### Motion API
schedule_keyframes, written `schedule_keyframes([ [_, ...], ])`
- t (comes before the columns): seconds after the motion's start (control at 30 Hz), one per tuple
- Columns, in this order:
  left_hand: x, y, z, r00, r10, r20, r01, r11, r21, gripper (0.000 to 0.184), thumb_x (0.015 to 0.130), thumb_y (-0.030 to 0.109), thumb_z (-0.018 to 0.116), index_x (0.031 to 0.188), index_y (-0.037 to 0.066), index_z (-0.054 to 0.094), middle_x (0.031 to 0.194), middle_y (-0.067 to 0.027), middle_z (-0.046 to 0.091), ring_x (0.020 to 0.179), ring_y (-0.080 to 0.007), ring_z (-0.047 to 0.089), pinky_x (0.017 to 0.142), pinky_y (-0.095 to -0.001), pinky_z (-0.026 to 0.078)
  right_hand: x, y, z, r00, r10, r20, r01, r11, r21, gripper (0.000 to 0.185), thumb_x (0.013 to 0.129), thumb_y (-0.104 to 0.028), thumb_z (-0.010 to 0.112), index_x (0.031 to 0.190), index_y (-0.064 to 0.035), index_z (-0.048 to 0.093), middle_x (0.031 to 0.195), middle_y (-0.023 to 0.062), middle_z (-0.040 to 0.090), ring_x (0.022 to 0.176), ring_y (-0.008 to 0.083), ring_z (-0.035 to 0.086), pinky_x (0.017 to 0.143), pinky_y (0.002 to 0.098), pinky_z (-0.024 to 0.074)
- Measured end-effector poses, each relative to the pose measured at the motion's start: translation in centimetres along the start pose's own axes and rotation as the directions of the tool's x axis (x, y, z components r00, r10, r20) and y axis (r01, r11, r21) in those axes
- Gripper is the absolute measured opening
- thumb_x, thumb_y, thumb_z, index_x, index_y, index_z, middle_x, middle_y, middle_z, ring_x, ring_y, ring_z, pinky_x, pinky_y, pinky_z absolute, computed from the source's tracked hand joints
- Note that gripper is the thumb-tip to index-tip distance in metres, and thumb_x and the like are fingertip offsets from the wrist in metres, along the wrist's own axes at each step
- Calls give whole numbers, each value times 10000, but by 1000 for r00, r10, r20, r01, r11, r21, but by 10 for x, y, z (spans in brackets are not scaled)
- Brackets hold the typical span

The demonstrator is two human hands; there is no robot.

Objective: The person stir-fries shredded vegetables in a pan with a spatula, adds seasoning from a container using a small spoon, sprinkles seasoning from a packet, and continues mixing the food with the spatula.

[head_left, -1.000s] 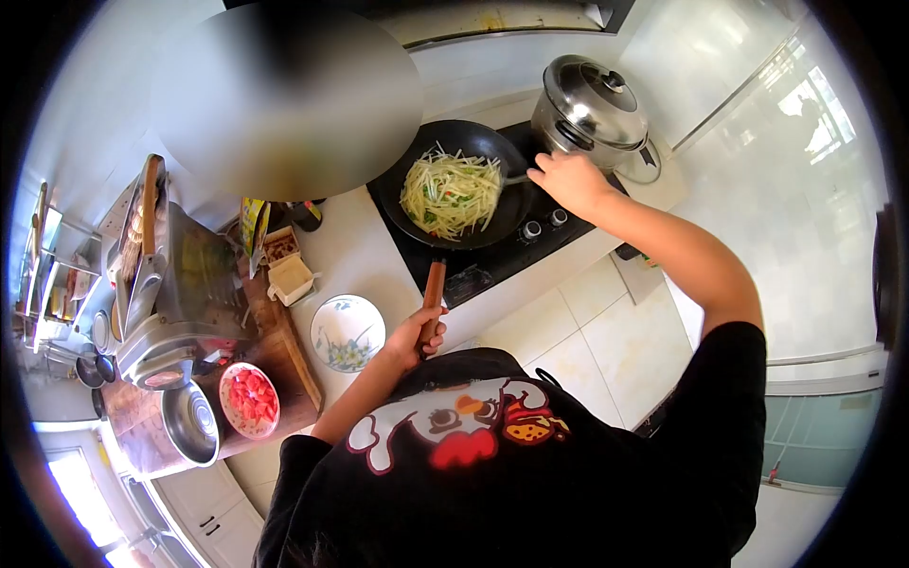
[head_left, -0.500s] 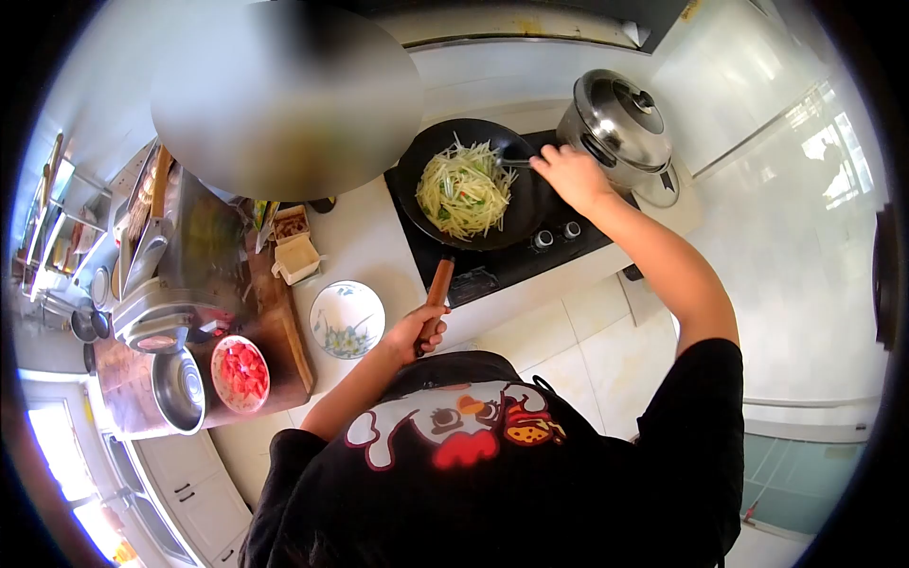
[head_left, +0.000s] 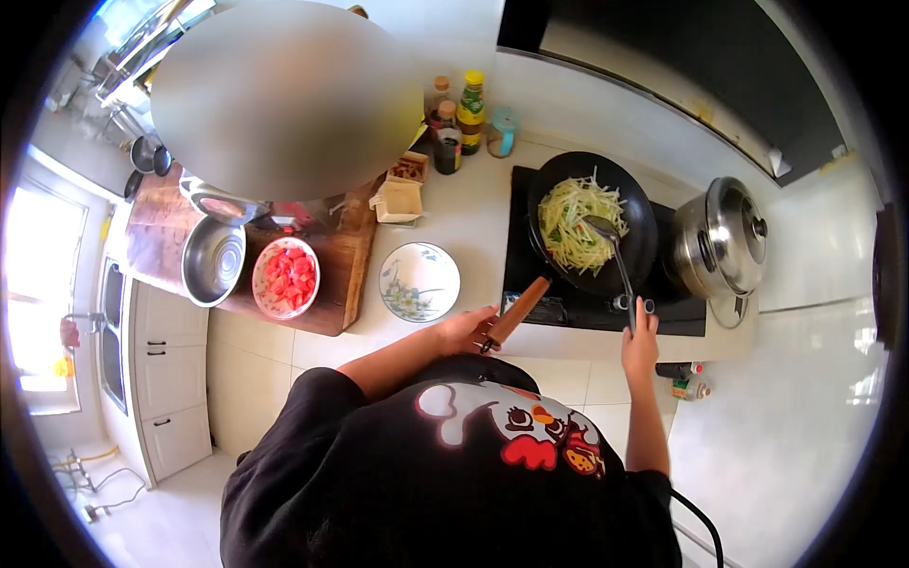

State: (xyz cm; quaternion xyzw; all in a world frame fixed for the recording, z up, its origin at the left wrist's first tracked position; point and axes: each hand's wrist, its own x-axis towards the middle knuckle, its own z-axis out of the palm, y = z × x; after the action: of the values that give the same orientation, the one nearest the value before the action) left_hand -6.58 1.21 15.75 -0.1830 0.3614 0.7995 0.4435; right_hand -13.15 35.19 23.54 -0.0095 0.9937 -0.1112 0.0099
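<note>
A black wok (head_left: 644, 204) sits on the stove (head_left: 516, 256), holding pale shredded potato (head_left: 573, 241) with small green and red bits. My right hand (head_left: 640, 343) grips the dark handle of a long cooking spoon (head_left: 622, 265). The spoon's rounded head rests among the shreds at their right side. Beside the end of the wok's brown wooden handle (head_left: 521, 310) is my left hand (head_left: 464, 331), its thumb and fingers apart and not wrapped over the wood. Left of the stove stands a white bowl with a floral pattern (head_left: 419, 282).
A lidded steel pot (head_left: 724, 237) stands right of the wok. Sauce bottles (head_left: 471, 114) and a glass jar (head_left: 503, 133) are behind. On the wooden board (head_left: 336, 293) at left are a bowl of cut tomatoes (head_left: 289, 279) and a steel bowl (head_left: 213, 262).
My view has swung left. My right hand has come from the wok's far right side to its near side with the spoon. My left hand has loosened from the wok handle.
</note>
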Motion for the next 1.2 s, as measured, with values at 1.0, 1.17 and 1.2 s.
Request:
schedule_keyframes([
  [1.0,-172,147,-11,443,880,168,-99,-138,985,176,819,117,556,971,32,524,851,-155,547,822,-356,542,687,-415,435,-9,-260,-2,935,-225,276,-162,422,892,289,925,-190,501,1157,-22,469,839,82,623,703,99,587,591,212,452],
  [1.17,-191,124,29,402,885,237,-91,-218,972,221,798,90,583,1005,28,537,832,-141,535,811,-347,533,692,-399,431,-10,-263,-22,924,-250,288,-170,407,898,162,866,-140,582,885,-15,482,692,75,598,600,147,580,517,260,440],
  [1.2,-193,121,33,384,889,250,-77,-239,968,220,795,90,587,1001,26,539,830,-139,533,807,-346,531,691,-400,430,-12,-261,-23,921,-255,295,-176,404,898,162,866,-140,582,885,-15,482,692,75,598,600,147,580,517,260,440],
])
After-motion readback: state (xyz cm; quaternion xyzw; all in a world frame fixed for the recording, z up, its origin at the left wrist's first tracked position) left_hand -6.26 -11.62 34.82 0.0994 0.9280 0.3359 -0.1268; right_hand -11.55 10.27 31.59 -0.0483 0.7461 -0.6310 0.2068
